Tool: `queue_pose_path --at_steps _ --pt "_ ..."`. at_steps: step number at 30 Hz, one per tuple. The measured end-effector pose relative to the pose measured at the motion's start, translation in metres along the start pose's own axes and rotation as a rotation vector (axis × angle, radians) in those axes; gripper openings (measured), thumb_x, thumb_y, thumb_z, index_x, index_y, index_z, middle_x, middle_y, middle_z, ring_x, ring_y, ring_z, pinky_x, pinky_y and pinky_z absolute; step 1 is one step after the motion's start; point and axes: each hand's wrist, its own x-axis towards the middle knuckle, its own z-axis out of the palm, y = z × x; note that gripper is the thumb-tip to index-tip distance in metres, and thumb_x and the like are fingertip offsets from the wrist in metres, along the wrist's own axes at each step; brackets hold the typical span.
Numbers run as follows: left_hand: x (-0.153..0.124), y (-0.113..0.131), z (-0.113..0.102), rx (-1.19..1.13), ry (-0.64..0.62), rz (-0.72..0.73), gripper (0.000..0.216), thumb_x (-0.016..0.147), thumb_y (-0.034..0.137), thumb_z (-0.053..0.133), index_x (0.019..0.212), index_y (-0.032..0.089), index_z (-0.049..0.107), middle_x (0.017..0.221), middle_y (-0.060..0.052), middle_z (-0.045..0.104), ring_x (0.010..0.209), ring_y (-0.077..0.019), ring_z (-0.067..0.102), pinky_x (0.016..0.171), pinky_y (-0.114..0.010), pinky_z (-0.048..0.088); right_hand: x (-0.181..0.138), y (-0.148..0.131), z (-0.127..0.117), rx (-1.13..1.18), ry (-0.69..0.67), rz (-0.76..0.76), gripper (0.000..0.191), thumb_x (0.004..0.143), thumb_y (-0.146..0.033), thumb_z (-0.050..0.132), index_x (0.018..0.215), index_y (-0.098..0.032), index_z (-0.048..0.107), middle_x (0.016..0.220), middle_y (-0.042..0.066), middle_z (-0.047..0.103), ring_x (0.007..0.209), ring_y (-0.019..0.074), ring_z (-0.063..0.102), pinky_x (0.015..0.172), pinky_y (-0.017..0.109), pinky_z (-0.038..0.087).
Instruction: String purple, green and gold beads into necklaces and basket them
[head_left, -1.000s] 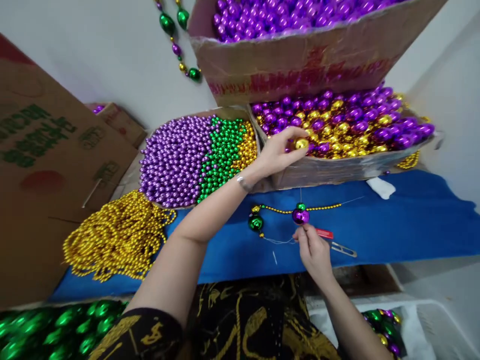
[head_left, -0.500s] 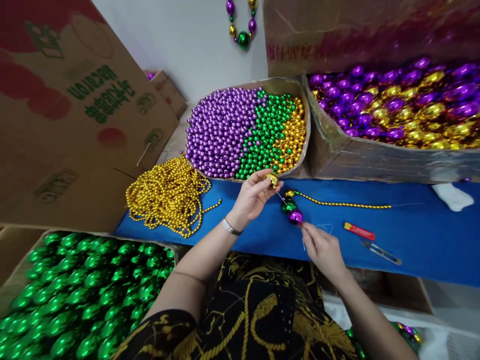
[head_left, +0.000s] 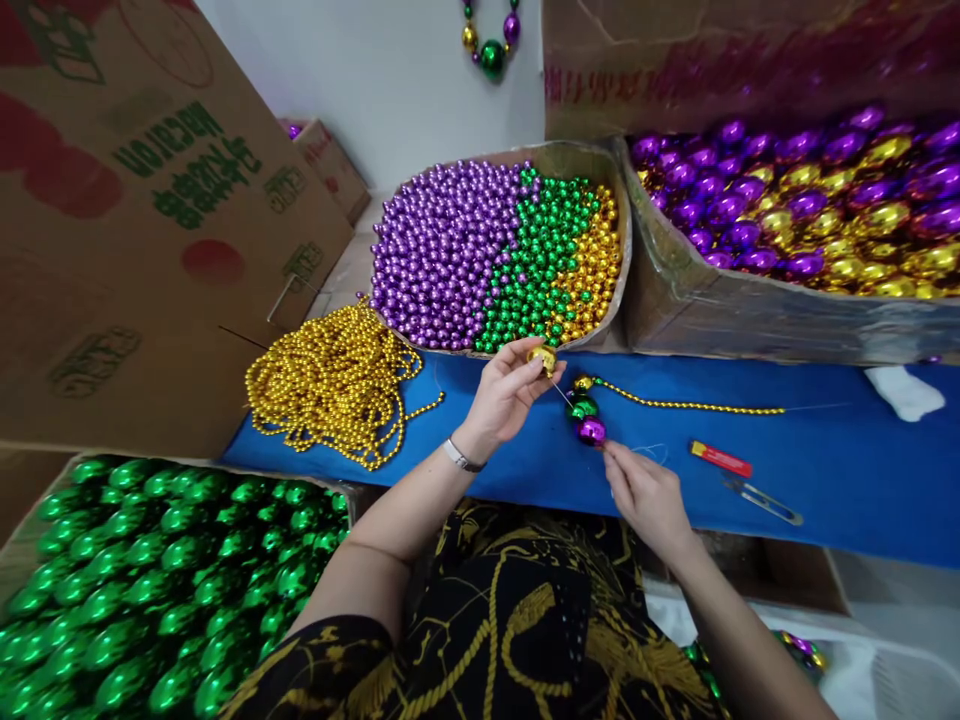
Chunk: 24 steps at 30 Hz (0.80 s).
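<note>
Gripping the gold bead point(head_left: 541, 358), left hand point(head_left: 501, 398) has come to the thread point(head_left: 561, 393) right hand point(head_left: 649, 496) pinches.

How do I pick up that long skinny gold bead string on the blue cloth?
Pinch the gold bead string near its middle, coming straight down from above. It lies flat and straight on the blue cloth, too thin to get under from the side, and its middle lies bare. Its left end joins the big beads, so a slow lift is probably best.
</note>
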Motion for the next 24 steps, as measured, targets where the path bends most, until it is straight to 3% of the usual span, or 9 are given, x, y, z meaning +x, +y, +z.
queue_pose_path --at_steps 8,13,17,24 --pt "-0.012 -0.020 -0.004 0.128 -0.133 0.090 0.042 0.068 0.020 0.085 0.105 0.021 0.066 0.119 -0.005 0.065 0.101 -0.0179 0.067 0.088 -0.033 0.055 0.004 -0.005 0.004 0.054 -0.003 0.056 0.019 0.099 -0.020 0.047 0.105 -0.016 0.064 0.083 0.005 0.075 0.066 0.0157 0.072 0.064 0.024 0.054" --pt "-0.016 -0.023 -0.007 0.092 -0.124 0.014 0.044 0.068 0.020 0.085 0.107 0.021 0.064 0.120 -0.007 0.067 0.103 -0.0185 0.067 0.093 -0.035 0.052 0.002 -0.004 0.004 0.125 -0.041 0.129 0.019 0.099 -0.022 0.044 0.103 -0.018 0.063 0.075 0.003 0.073 0.059 0.0146 0.068 0.061 0.024 0.054" --pt "-0.018 -0.024 -0.009 0.126 -0.110 0.070 0.045 0.065 0.020 0.087 0.104 0.020 0.065 0.120 -0.007 0.068 0.102 -0.0180 0.068 0.095 -0.035 0.052 0.002 -0.005 0.003 0.139 -0.066 0.166 0.021 0.100 -0.024 0.043 0.100 -0.020 0.064 0.073 0.003 0.072 0.058 0.0151 0.068 0.062 0.025 0.055" --pt "-0.019 -0.024 -0.013 0.128 -0.115 0.063 0.045 0.065 0.021 0.087 0.104 0.020 0.064 0.121 -0.008 0.068 0.105 -0.0202 0.068 0.095 -0.037 0.052 0.001 -0.005 0.006 0.109 0.007 0.082 0.018 0.098 -0.019 0.047 0.103 -0.018 0.064 0.083 0.005 0.075 0.067 0.0160 0.071 0.067 0.025 0.056"
